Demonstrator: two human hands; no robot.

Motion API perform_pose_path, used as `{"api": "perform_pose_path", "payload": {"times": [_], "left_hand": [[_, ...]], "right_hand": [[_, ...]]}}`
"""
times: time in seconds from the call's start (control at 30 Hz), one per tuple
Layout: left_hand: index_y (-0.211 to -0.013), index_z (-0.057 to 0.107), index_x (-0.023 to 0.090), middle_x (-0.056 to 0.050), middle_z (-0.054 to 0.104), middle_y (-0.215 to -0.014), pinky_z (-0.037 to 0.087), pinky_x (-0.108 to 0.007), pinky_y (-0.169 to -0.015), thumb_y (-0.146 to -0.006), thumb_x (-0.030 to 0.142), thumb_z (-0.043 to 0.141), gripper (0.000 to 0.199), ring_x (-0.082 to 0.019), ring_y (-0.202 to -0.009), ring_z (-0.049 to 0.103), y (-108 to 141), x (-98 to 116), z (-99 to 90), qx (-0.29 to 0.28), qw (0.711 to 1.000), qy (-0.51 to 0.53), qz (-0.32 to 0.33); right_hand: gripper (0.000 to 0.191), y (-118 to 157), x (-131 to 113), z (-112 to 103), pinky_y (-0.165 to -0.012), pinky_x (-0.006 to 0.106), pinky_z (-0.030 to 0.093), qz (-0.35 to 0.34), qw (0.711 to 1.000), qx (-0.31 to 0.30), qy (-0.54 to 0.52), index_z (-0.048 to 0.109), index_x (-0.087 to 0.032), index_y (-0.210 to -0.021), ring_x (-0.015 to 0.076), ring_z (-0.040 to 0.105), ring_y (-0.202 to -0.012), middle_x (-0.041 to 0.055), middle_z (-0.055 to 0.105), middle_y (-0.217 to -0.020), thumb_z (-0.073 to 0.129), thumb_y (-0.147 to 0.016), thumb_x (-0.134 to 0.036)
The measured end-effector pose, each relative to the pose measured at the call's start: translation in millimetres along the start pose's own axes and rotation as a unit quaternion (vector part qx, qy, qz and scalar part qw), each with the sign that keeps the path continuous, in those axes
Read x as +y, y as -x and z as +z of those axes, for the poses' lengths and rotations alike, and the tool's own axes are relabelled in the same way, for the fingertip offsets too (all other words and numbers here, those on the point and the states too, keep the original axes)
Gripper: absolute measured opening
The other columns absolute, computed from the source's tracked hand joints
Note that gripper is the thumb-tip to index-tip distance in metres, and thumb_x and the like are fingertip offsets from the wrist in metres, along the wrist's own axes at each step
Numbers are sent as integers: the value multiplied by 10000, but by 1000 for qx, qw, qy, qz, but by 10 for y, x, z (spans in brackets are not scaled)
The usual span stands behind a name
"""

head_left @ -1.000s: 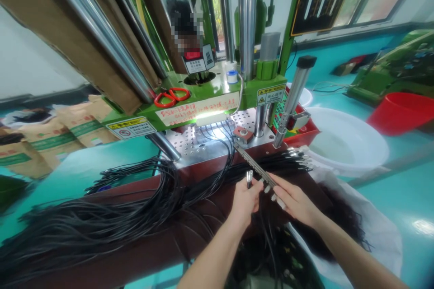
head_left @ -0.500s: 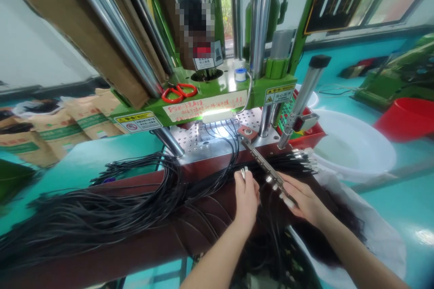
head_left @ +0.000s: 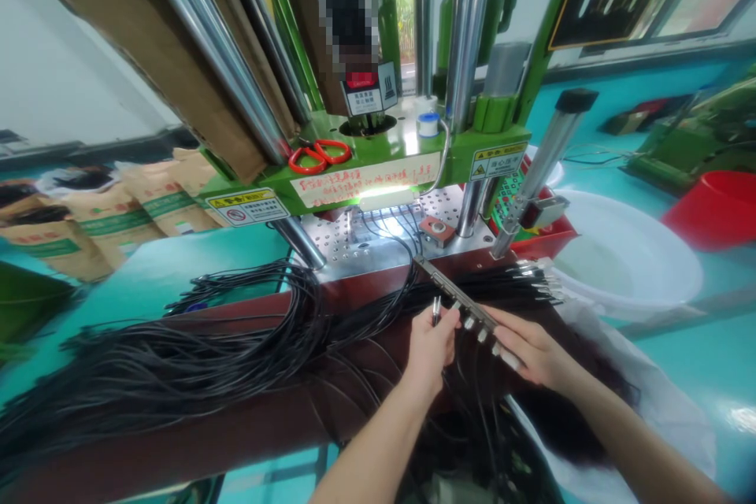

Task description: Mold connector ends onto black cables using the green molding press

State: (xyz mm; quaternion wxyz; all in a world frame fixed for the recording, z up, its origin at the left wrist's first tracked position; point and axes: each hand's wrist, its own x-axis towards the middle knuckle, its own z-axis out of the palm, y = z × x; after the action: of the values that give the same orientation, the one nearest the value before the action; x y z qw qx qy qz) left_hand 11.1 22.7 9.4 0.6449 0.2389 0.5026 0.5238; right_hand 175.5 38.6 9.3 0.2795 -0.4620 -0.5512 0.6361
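My right hand (head_left: 528,345) is closed on the near end of a long metal bar (head_left: 452,289), which slants up and away to the left. Several pale metal connector ends (head_left: 483,332) stick out along the bar's lower edge, and black cables hang beneath. Beside the bar, my left hand (head_left: 430,345) is closed around a cable end with silvery prongs (head_left: 436,305) poking up past the fingers. Its thumb is against or very near the bar's edge; I cannot tell which. Past the bar's far tip is the press's perforated metal plate (head_left: 336,240), with cables running into its lit middle.
A thick bundle of black cables (head_left: 177,362) spreads across the left. More cables with bare metal ends (head_left: 535,276) lie at right. Red-handled scissors (head_left: 319,156) rest on the green press (head_left: 461,150). A small reddish block (head_left: 437,231) sits on the plate; a white basin (head_left: 638,252) stands right.
My left hand has come rightward to the bar with the pronged cable end. The bar's connector ends now show more spread out in a row. The view has shifted slightly.
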Motion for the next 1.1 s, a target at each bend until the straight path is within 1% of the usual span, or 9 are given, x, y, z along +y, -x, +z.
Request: {"api": "perform_pose_path", "payload": {"times": [0.07, 0.17, 0.33, 0.47, 0.6, 0.87, 0.97, 1.03, 1.1], "left_hand": [[-582, 440, 170, 115, 275, -341, 116, -153, -289, -576, 529, 660, 422, -7, -269, 194, 2, -3, -20, 5, 1000, -8, 4], [-590, 446, 166, 113, 276, -350, 128, -149, -289, -614, 530, 630, 408, -10, -280, 201, -15, -19, -47, -2, 999, -29, 24], [-660, 430, 182, 97, 328, -436, 251, -142, -302, -732, 534, 508, 368, -29, -327, 294, -68, 2, -84, 62, 990, -18, 122], [-670, 314, 218, 121, 235, -419, 141, -131, -271, -761, 563, 437, 377, -28, -299, 176, -56, 32, -80, 74, 993, 31, 90], [-690, 326, 220, 124, 269, -407, 132, -128, -279, -760, 521, 469, 340, -25, -296, 172, -25, 30, -57, 37, 997, 17, 68], [-652, 467, 163, 119, 269, -358, 105, -149, -296, -645, 499, 618, 369, -8, -291, 169, -61, 14, -128, 7, 999, 36, 32], [-640, 461, 164, 122, 258, -358, 102, -152, -304, -647, 488, 616, 359, -7, -296, 163, -63, 1, -152, 20, 999, 28, 36], [-629, 455, 163, 122, 251, -366, 107, -151, -311, -653, 472, 612, 347, -6, -305, 163, -57, -4, -161, 36, 998, 8, 44], [-621, 456, 161, 119, 248, -371, 118, -152, -317, -667, 453, 602, 329, -7, -313, 169, -52, -5, -164, 46, 997, -20, 52]], "right_hand": [[499, -13, 20, -18, -614, 286, 491, -60, 996, -17, 64, 503, -196, -1245, 173, 567, -702, 91, 638, -910, 521, -808, -435], [477, -22, 28, -24, -806, 339, 463, -93, 992, -17, 83, 529, -208, -1224, 228, 552, -934, 95, 627, -1019, 532, -804, -435], [508, 2, -20, 15, -546, 226, 464, 33, 997, 34, -65, 540, -236, -1201, 182, 581, -798, 80, 636, -980, 580, -754, -475], [501, 26, -98, 38, -397, 159, 343, 52, 993, 82, -66, 572, -217, -1162, 121, 537, -625, 80, 632, -923, 607, -725, -461], [592, 27, -135, 16, -310, 141, 188, 63, 997, 27, -35, 507, -187, -1232, 45, 382, -413, 66, 632, -777, 598, -722, -475], [656, 4, -152, -30, -282, 149, 182, 65, 997, -47, -1, 451, -139, -1282, 35, 289, -336, -9, 533, -499, 561, -749, -503], [591, -7, -141, -43, -330, 170, 312, 26, 996, -62, 55, 452, -167, -1286, 56, 403, -397, 56, 639, -739, 514, -791, -484], [519, -15, -133, -62, -497, 224, 458, -32, 989, -68, 124, 482, -193, -1264, 124, 549, -594, 85, 633, -987, 495, -814, -453], [471, -22, -128, -87, -725, 292, 486, -76, 979, -70, 174, 508, -207, -1242, 200, 573, -855, 77, 592, -1114, 484, -828, -430]]}}
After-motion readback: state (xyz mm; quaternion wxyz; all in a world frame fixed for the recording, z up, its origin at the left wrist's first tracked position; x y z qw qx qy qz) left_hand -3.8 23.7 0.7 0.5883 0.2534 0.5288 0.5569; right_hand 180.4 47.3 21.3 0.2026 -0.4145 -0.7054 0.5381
